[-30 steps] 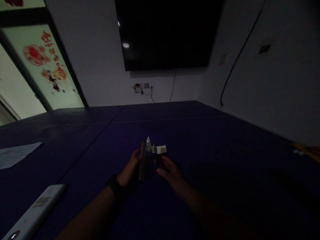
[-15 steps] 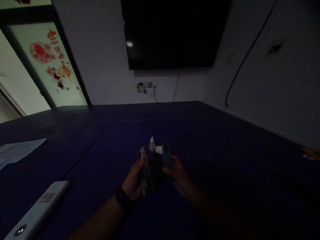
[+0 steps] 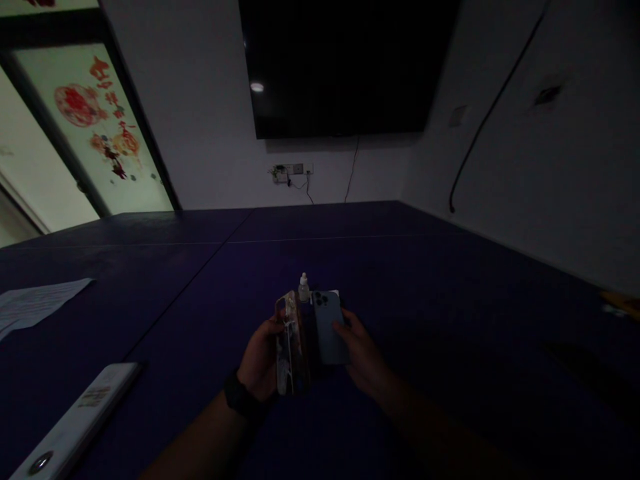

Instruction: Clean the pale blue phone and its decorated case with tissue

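Observation:
My left hand (image 3: 260, 360), with a dark watch on its wrist, is closed around the edge of a patterned phone case (image 3: 295, 347), tilted on its side with its camera cut-out at the top. To the right, a blue-grey smartphone (image 3: 329, 333) is gripped in my right hand (image 3: 363, 350), its back and camera lenses turned towards me and the thumb across it. Case and phone are apart, with a narrow gap between them. Just beyond them stands a small clear dropper bottle (image 3: 304, 290) with a white cap. A white piece (image 3: 336, 292) behind the phone is mostly hidden.
The dark blue table (image 3: 190, 373) spreads under my hands. A long white box-like object (image 3: 83, 413) lies at the left front, with printed sheets (image 3: 40, 303) beyond it. Something yellow (image 3: 620, 303) sits at the right edge. A large screen (image 3: 345, 67) hangs on the far wall.
My right hand has turned the smartphone so that its back now faces me. My left hand has turned the phone case slightly, showing more of its pattern.

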Tool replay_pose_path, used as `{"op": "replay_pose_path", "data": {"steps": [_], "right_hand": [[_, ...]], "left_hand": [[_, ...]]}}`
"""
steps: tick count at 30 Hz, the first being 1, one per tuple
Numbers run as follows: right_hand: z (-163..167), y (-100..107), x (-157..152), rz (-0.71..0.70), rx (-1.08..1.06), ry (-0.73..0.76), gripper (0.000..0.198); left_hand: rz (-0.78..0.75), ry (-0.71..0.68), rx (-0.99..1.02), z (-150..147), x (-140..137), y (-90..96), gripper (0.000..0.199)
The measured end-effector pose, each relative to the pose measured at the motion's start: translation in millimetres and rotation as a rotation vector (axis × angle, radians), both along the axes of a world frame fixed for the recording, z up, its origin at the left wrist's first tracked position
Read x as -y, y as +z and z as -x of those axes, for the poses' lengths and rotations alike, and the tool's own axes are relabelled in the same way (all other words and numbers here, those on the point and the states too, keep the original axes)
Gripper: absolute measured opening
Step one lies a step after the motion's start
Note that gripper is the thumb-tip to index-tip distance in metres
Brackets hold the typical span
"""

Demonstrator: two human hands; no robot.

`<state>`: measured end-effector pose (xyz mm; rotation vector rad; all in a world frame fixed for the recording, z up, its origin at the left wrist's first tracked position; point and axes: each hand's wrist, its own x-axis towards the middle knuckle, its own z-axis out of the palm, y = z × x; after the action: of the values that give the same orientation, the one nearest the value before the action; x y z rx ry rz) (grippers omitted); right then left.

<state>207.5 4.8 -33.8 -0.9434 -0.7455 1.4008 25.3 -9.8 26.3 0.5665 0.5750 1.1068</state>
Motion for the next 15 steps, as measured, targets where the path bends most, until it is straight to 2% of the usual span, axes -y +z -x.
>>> {"op": "replay_pose_path", "data": {"steps": [3,6,11,15], "right_hand": [[2,0,2,-0.005,0.004,-0.007,0.056],[5,1,4,-0.005,0.000,-0.002,0.057],[12,3,7,-0.023,-0.004,0.052,0.058],[22,3,11,-0.037,0.003,0.041,0.060]], "left_hand": [[-0.009,-0.018,0.001,-4,2,1.7,0.033],[-0.055,0.033,-0.041,-9,0,-1.5,0.041],[-0.039,0.114,-0.076,-17,-9,-15.9,0.044],[-0.092,0.165,-0.131,-27,-12,-28.7,0.043]]}}
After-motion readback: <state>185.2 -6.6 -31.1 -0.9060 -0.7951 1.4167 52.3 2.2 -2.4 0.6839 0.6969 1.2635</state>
